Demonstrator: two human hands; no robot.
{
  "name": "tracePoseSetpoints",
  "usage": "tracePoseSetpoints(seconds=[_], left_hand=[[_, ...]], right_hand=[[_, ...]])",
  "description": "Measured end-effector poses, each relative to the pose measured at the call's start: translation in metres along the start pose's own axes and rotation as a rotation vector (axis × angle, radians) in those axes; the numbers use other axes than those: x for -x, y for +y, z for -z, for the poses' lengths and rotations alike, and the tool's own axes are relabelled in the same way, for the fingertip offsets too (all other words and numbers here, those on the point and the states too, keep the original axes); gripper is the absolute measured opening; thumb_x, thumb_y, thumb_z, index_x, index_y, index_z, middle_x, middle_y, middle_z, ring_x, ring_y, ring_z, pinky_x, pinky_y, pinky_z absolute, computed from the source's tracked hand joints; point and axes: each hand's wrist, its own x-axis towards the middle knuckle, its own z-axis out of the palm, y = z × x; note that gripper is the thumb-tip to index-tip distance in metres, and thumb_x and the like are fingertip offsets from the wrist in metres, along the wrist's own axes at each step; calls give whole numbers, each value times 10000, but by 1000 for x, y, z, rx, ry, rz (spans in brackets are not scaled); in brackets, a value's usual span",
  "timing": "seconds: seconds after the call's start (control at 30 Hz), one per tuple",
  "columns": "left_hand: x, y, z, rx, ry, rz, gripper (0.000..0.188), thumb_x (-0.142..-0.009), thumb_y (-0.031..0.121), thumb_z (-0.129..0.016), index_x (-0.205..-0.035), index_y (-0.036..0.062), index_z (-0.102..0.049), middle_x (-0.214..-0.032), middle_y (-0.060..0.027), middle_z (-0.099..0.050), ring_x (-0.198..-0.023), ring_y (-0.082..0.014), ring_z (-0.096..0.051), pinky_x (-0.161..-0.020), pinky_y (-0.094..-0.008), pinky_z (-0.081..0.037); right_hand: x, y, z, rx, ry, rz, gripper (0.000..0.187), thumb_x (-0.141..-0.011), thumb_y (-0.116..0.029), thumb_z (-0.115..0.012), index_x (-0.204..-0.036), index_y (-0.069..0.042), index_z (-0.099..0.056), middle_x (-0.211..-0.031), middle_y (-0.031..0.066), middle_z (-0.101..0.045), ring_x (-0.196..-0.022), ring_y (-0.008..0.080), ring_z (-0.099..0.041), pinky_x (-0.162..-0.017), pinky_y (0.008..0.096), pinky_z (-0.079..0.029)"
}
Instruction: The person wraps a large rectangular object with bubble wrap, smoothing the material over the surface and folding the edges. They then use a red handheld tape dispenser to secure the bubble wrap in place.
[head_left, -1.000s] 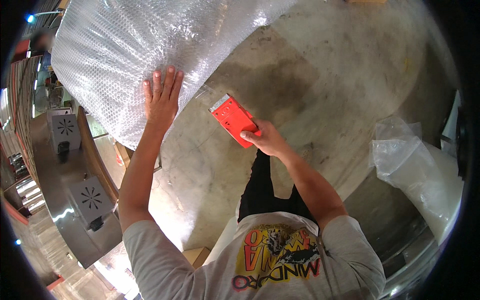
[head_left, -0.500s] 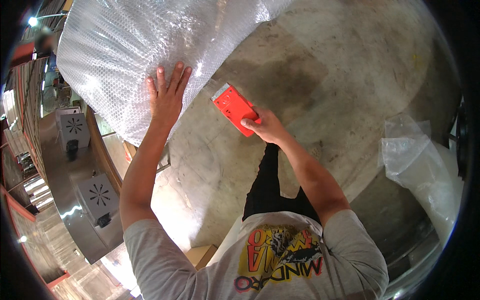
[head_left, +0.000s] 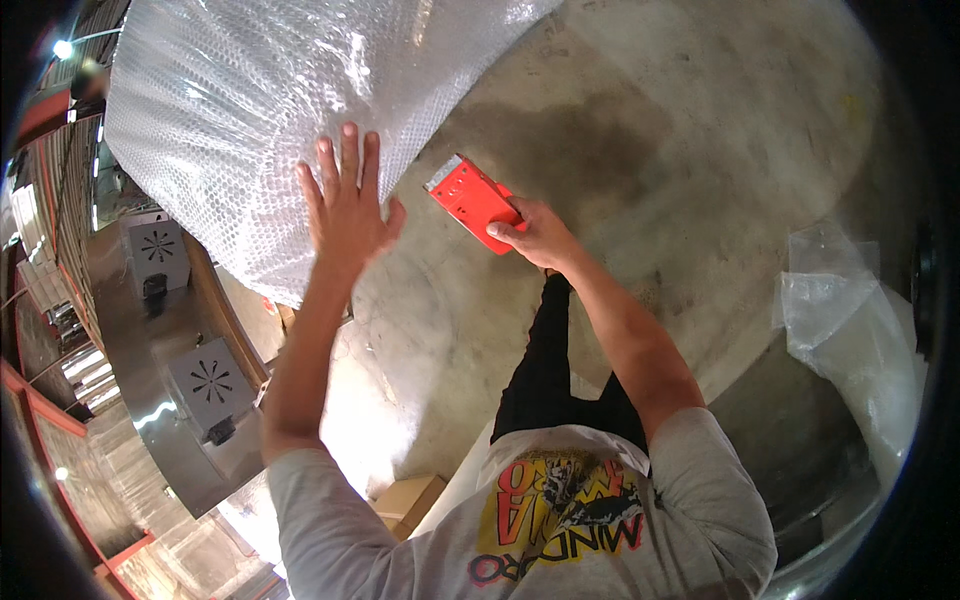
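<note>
A large mass of clear bubble wrap (head_left: 250, 120) fills the upper left, its lower edge running slantwise above the floor. My left hand (head_left: 350, 215) is at that edge, fingers stretched and spread, holding nothing. Whether its palm still touches the plastic I cannot tell. To the right of the wrap, my right hand (head_left: 540, 235) grips a red tape dispenser (head_left: 472, 203). Its pale metal end points up and left, toward the wrap, with a gap between them. My right thumb lies across the top of the dispenser; the other fingers are mostly hidden beneath it.
On the left stands a long metal counter (head_left: 165, 365) bearing grey boxes (head_left: 208, 385) with star-shaped slots. A cardboard box (head_left: 410, 503) sits on the floor by my left side. Crumpled clear plastic (head_left: 850, 330) hangs at the right. Below me is stained concrete floor (head_left: 690, 150).
My left hand has shifted slightly right and its thumb has come out to the side. The right hand has raised the tape dispenser a little. The whole view has turned slightly.
</note>
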Motion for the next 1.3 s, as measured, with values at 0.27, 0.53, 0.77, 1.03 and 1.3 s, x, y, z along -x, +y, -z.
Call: tracePoseSetpoints(seconds=[0.27, 0.53, 0.77, 1.03, 1.3], left_hand=[[42, 70, -45, 1911, 611, 937, 453, -824, 312, -720, -1148, 48, -543, -1254, -98, -522, -1153, -278, -465, -1025, -450, -317], [-15, 38, -64, 2080, 730, 990, 442, -856, 284, -712, -1194, 55, -541, -1267, -47, -529, -1182, -211, -475, -988, -426, -353], [-34, 40, -70, 1544, 802, 862, 293, -874, 267, -705, -964, 2, -623, -848, -67, -630, -733, -163, -570, -693, -317, -463], [-31, 46, -79, 1577, 859, 812, 150, -906, 162, -659, -983, 37, -625, -870, -40, -615, -768, -127, -547, -677, -301, -434], [-37, 50, -77, 1558, 916, 839, 148, -903, 144, -660, -982, 23, -626, -874, -46, -617, -763, -138, -553, -681, -298, -435]], right_hand=[[20, -16, 2, 33, -35, -146, 441, -867, -367, -689, -1098, 3, -619, -935, 77, -676, -880, 124, -581, -828, 315, -467], [-23, 6, 9, 60, -70, -69, 442, -880, -336, -687, -1153, 1, -602, -991, 61, -670, -916, 96, -562, -856, 296, -463], [-49, 32, 17, 86, -167, 26, 407, -864, -321, -691, -1113, -10, -606, -930, 93, -679, -833, 144, -599, -789, 314, -481], [-52, 51, 35, 104, -341, -17, 397, -856, -331, -679, -1110, -41, -585, -864, 150, -662, -766, 306, -643, -724, 373, -503], [-43, 89, 36, 179, -220, 43, 421, -885, -364, -664, -1097, -7, -600, -892, 69, -657, -867, 146, -609, -813, 323, -490]])
